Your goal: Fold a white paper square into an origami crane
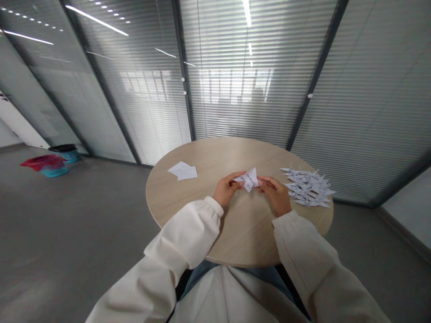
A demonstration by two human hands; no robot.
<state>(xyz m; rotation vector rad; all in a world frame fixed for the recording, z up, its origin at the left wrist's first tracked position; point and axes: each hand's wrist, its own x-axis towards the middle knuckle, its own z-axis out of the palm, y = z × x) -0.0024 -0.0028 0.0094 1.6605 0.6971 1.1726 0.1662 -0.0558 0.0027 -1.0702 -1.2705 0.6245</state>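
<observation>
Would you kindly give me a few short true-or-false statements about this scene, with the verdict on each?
1. The left hand and right hand together hold a folded piece of printed paper. True.
2. The table is square. False: it is round.
3. A pile of paper cranes lies on the floor. False: it lies on the table, to the right of the right hand.
4. Loose flat paper sheets lie on the table, to the left of the hands. True.
5. A teal basket stands on the floor at the far left. True.
</observation>
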